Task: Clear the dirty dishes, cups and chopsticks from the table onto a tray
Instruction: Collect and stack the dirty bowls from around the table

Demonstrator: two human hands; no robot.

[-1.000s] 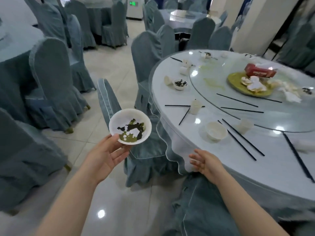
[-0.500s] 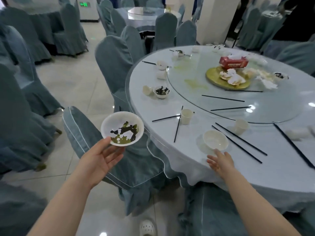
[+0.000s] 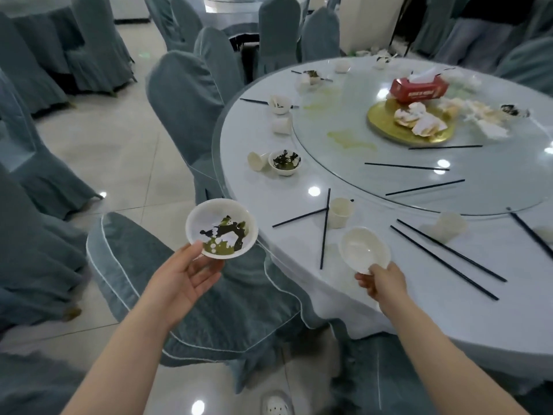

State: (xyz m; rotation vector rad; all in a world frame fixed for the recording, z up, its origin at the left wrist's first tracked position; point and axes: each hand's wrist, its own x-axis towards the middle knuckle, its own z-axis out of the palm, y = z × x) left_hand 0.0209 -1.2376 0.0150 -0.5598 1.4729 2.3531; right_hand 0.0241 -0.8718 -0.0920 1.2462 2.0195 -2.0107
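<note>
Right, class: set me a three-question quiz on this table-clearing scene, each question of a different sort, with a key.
1. True or false: the left hand holds a bowl with dark green leftovers.
2. Multiple choice: what is the right hand pinching? A) a chopstick B) the near rim of the empty white bowl C) a paper cup
3. Fill in: the red tissue box sits on the glass ____ beside the gold plate.

Key: 1 true; 2 B; 3 turntable.
</note>
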